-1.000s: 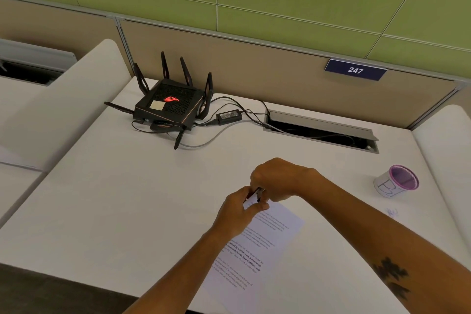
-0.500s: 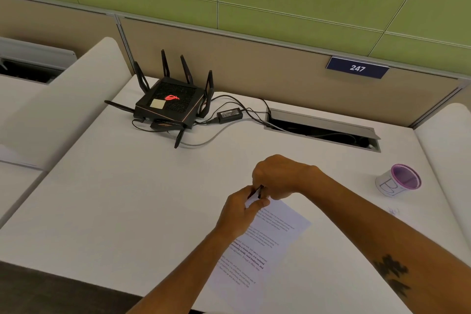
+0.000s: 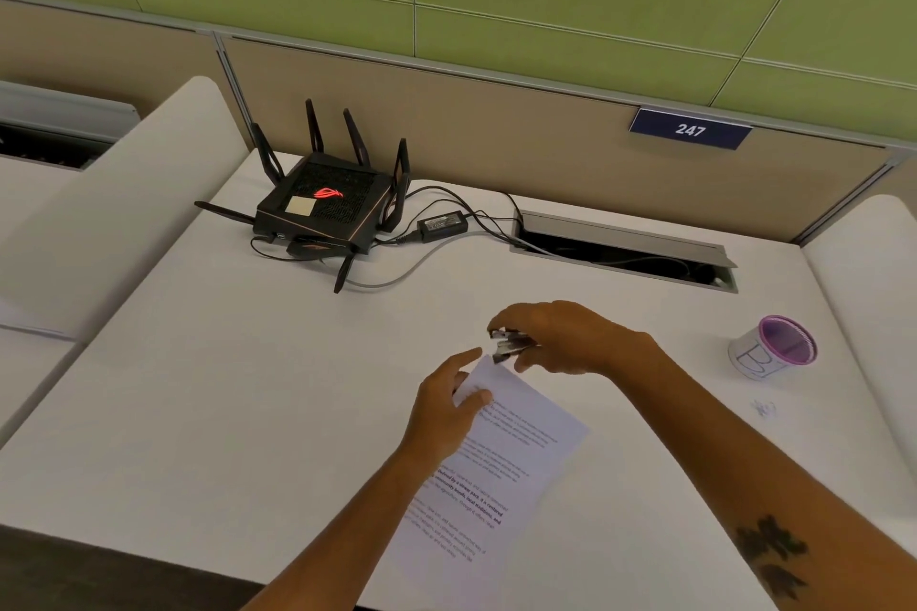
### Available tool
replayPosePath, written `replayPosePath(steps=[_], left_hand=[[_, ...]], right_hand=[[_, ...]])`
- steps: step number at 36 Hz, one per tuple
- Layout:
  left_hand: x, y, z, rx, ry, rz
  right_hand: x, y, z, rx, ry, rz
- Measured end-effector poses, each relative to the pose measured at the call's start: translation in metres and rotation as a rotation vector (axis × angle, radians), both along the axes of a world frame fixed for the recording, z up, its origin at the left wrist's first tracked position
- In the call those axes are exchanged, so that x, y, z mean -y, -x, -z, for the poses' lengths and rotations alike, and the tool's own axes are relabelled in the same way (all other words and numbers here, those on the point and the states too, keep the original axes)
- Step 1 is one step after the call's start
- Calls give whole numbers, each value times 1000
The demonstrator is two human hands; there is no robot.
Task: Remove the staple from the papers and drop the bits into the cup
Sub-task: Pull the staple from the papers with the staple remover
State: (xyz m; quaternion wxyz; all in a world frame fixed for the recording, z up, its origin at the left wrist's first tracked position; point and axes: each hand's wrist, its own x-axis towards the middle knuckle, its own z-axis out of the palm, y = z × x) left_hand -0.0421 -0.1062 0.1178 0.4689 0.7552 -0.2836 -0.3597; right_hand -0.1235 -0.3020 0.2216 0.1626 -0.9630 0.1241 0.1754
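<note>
- Head view, the hands: the right hand (image 3: 570, 337) is closed around a small dark-and-metal tool, by its look a staple remover (image 3: 508, 345), whose tip sits at the far corner of the papers (image 3: 501, 471). The left hand (image 3: 446, 404) lies on that same corner, thumb and fingers pressing the sheets flat — it grips nothing else that I can see.
- Head view, the task's things: the papers lie on the white desk (image 3: 248, 387), slanting from the near edge up towards the hands. The staple itself is too small to make out, so I cannot tell whether it is in the paper or in the tool. The cup (image 3: 774, 352), white with a purple rim, stands well apart to the right; a small glinting scrap (image 3: 764, 408) lies on the desk just in front of it.
- Step in hand: prying at the stapled corner, I judge — or just lifting clear of it.
- Next move: if the staple is out, it calls for carrying the tool rightwards over the cup and releasing there, with the left hand pinning the papers.
</note>
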Motion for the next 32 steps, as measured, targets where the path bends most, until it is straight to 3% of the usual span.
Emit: replayPosePath(steps=[7, 12, 16, 24, 32], left_hand=[[-4, -7, -8, -147, 6, -136], [-2, -9, -11, -232, 11, -212], [1, -7, -16, -334, 67, -260], [3, 8, -34, -380, 198, -262], [1, 28, -56, -363, 270, -246]], right_hand=[[-9, 28, 15, 408, -412, 479], [-47, 43, 27, 657, -535, 747], [-85, 50, 40, 727, -571, 924], [-134, 50, 50, 771, -547, 1006], [-137, 53, 56, 792, -460, 908]])
